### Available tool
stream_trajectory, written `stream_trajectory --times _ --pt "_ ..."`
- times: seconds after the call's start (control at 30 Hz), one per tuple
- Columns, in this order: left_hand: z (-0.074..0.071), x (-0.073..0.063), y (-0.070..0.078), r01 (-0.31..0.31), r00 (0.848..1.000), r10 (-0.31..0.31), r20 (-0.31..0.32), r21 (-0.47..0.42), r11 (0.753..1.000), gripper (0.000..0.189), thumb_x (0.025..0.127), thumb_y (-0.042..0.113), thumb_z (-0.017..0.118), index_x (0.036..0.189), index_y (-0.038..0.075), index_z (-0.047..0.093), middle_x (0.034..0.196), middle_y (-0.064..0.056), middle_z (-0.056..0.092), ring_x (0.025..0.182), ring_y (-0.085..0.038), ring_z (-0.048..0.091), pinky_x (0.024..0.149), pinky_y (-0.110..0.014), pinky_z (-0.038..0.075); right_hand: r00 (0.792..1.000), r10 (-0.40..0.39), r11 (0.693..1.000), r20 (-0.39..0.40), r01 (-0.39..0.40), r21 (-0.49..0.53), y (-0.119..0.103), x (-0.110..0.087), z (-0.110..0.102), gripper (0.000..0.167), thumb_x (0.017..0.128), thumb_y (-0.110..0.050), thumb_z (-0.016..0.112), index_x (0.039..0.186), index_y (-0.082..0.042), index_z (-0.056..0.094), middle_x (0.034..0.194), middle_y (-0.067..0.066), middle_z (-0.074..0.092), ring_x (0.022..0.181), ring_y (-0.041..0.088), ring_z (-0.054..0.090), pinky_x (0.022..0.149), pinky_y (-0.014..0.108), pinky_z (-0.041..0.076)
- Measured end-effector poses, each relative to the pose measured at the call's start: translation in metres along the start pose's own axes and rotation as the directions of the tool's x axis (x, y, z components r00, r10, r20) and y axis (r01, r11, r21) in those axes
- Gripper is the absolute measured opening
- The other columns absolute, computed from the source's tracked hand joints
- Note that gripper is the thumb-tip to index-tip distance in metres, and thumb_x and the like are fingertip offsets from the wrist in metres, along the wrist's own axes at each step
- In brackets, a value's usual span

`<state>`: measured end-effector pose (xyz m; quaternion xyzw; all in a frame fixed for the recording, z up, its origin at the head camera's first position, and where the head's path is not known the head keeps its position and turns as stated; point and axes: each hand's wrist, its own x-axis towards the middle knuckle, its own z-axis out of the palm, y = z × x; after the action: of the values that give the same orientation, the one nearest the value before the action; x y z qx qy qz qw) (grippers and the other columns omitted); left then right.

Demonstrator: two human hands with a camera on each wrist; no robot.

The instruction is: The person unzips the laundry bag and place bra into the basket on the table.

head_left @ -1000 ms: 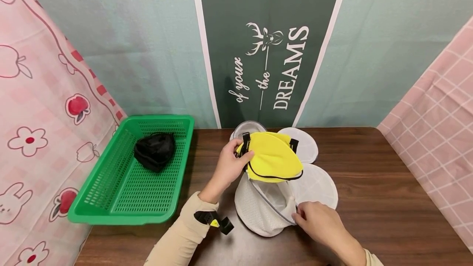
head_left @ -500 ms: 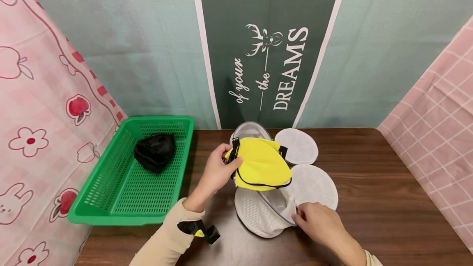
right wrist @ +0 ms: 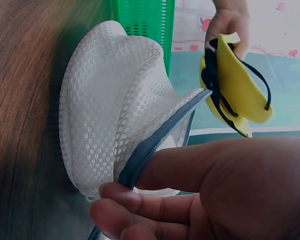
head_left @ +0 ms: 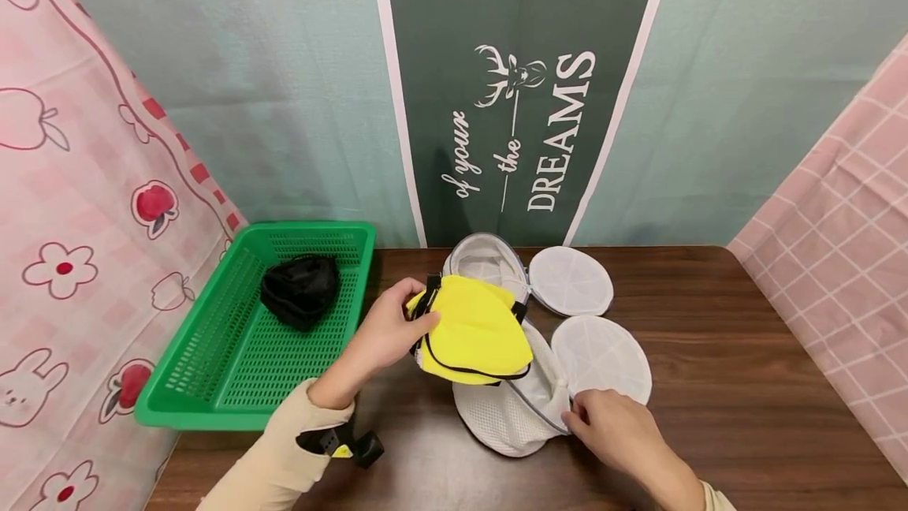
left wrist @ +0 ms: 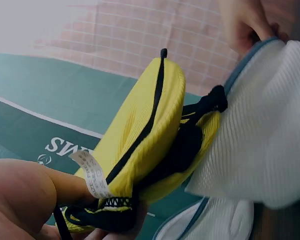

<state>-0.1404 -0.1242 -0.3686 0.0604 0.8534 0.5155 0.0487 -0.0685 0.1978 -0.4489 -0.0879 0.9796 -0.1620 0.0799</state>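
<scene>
My left hand (head_left: 386,330) pinches a folded yellow bra (head_left: 475,330) with black straps and trim, thumb on top. Between thumb and fabric, a white care label (left wrist: 92,175) sticks out in the left wrist view. The bra is held above a white mesh laundry bag (head_left: 493,420), covering part of it in the head view. My right hand (head_left: 613,424) pinches that bag's grey zippered edge (right wrist: 165,130) between thumb and fingers. The bag's mouth gapes, and its mesh side bulges in the right wrist view (right wrist: 100,110).
A green plastic basket (head_left: 213,421) stands at the left with a crumpled black fabric item (head_left: 301,292) inside. Behind the held bag lies another mesh bag (head_left: 489,252). Two round white mesh pieces (head_left: 570,281) lie to the right on the wooden table (head_left: 745,385).
My left hand has drawn the yellow bra leftward and slightly toward me, uncovering more of the mesh bags. The right hand keeps its grip on the bag's edge, nearly still.
</scene>
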Motion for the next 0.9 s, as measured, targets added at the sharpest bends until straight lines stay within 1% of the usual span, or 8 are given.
stream_trajectory --times 0.1,0.2,0.43,0.53,0.7,0.8,0.9 --pt "-0.013 -0.003 0.0 0.005 1.0 -0.005 0.027 0.014 1.0 0.023 0.094 0.008 0.072 0.112 0.0 0.06 0.105 -0.013 0.065 0.086 -0.019 0.065 0.074 -0.032 0.055 1.0 -0.002 1.0 -0.005 0.002 -0.002 0.002 0.0 0.0 0.04 0.087 -0.025 0.075 0.06 -0.025 0.046 0.057 -0.009 0.043 0.054 0.01 0.041 0.05 0.032 0.034" --pt "-0.028 -0.004 0.0 0.024 0.999 -0.025 0.048 0.014 1.0 0.025 0.095 0.008 0.07 0.113 -0.002 0.058 0.105 -0.015 0.064 0.085 -0.02 0.064 0.072 -0.032 0.054 1.0 -0.006 1.0 -0.014 0.006 -0.006 0.003 -0.001 0.0 0.04 0.087 -0.025 0.075 0.06 -0.025 0.045 0.057 -0.009 0.042 0.054 0.01 0.04 0.05 0.032 0.034" --pt "-0.065 -0.011 -0.004 0.099 0.99 -0.102 0.093 0.033 0.994 0.027 0.098 0.013 0.068 0.117 -0.002 0.056 0.105 -0.015 0.064 0.083 -0.02 0.064 0.07 -0.033 0.054 1.0 -0.014 1.0 -0.024 0.014 -0.016 0.005 -0.002 -0.003 0.04 0.087 -0.026 0.075 0.061 -0.025 0.044 0.057 -0.009 0.041 0.054 0.01 0.04 0.049 0.032 0.033" --pt "-0.082 -0.015 -0.008 0.114 0.987 -0.118 0.106 0.046 0.992 0.028 0.099 0.013 0.066 0.118 -0.003 0.055 0.105 -0.016 0.065 0.083 -0.022 0.065 0.07 -0.035 0.055 1.0 -0.01 1.0 -0.017 0.009 -0.017 0.005 -0.003 -0.005 0.041 0.087 -0.026 0.075 0.061 -0.025 0.044 0.057 -0.009 0.042 0.054 0.01 0.04 0.049 0.033 0.034" --pt "-0.113 -0.02 -0.018 0.114 0.988 -0.124 0.087 0.111 0.987 0.029 0.1 0.014 0.065 0.119 -0.004 0.053 0.104 -0.016 0.064 0.082 -0.023 0.063 0.069 -0.036 0.052 1.0 -0.01 1.0 -0.01 0.009 -0.021 0.005 -0.003 -0.006 0.04 0.087 -0.027 0.076 0.061 -0.025 0.045 0.057 -0.009 0.043 0.055 0.01 0.041 0.049 0.033 0.035" --pt "-0.131 -0.024 -0.024 0.132 0.987 -0.144 0.072 0.15 0.98 0.033 0.1 0.018 0.065 0.121 -0.005 0.052 0.104 -0.016 0.064 0.082 -0.024 0.061 0.068 -0.036 0.052 1.0 -0.013 1.0 -0.007 0.013 -0.02 0.005 -0.002 -0.006 0.04 0.087 -0.027 0.076 0.061 -0.025 0.046 0.057 -0.01 0.042 0.055 0.009 0.041 0.05 0.033 0.035" --pt "-0.148 -0.031 -0.035 0.162 0.983 -0.175 0.06 0.173 0.971 0.038 0.101 0.021 0.064 0.124 -0.006 0.05 0.103 -0.015 0.063 0.081 -0.023 0.06 0.066 -0.034 0.052 1.0 -0.019 1.0 -0.009 0.019 -0.016 0.005 -0.001 -0.005 0.04 0.087 -0.028 0.076 0.06 -0.025 0.045 0.057 -0.01 0.042 0.054 0.009 0.04 0.049 0.032 0.034"
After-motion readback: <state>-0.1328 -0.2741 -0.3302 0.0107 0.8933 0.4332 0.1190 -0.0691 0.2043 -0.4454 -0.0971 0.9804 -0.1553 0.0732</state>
